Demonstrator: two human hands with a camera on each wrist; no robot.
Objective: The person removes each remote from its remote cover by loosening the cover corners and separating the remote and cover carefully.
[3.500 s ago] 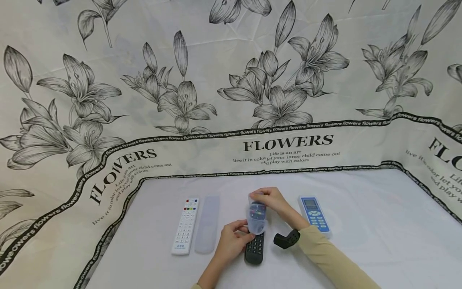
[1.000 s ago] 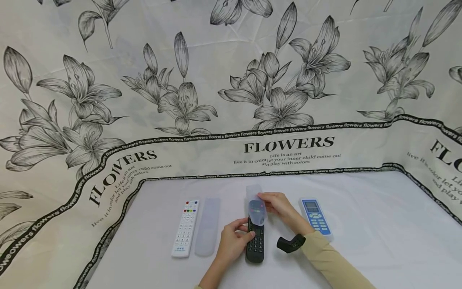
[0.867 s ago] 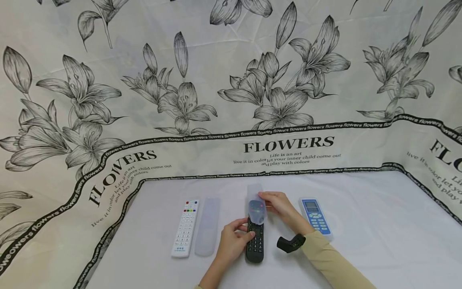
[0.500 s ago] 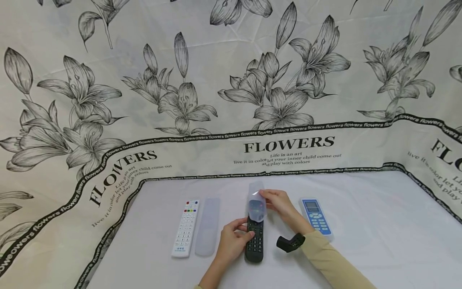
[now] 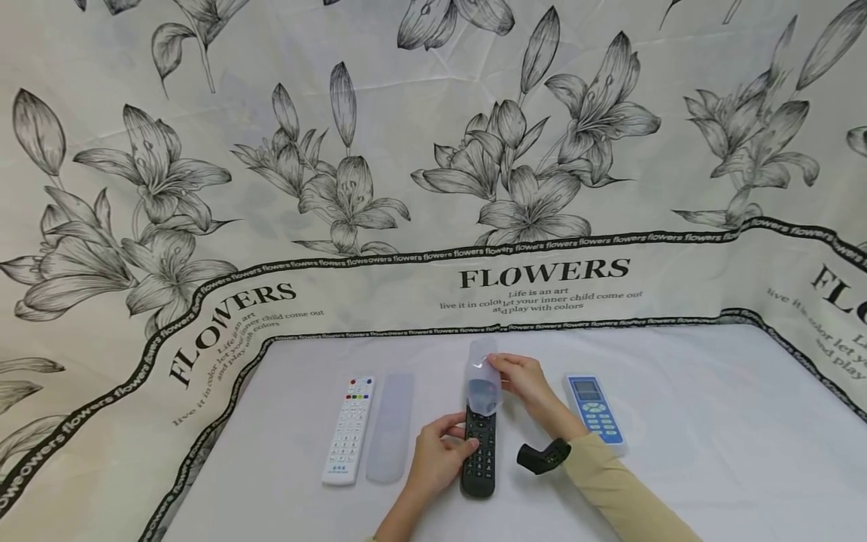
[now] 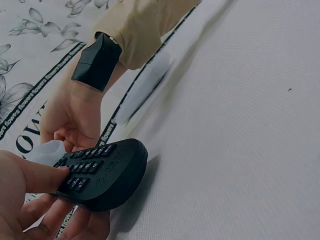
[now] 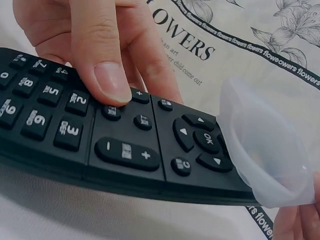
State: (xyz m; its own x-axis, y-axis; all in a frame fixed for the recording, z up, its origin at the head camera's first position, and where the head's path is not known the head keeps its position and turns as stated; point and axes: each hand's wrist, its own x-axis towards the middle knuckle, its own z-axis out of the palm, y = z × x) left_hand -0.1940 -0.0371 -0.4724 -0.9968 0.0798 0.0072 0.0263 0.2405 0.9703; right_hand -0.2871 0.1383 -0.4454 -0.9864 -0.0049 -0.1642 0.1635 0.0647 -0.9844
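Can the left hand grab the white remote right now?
Probably not just yet: the left hand is gripping the black remote, so it would likely need to let go first. Then the way looks nearly free, with only a flat, cloudy cover lying between the hand and the white remote.

- Head view: bright, soft, even light; faint shadows on the white table (image 5: 704,452), a small glint on the clear cover (image 5: 482,367).
- Left wrist view: dimmer, cooler; the black remote (image 6: 117,175) casts a soft shadow, and the pale object (image 6: 146,89) behind looks blurred.
- Right wrist view: key markings mostly legible; grey shadow under the remote.
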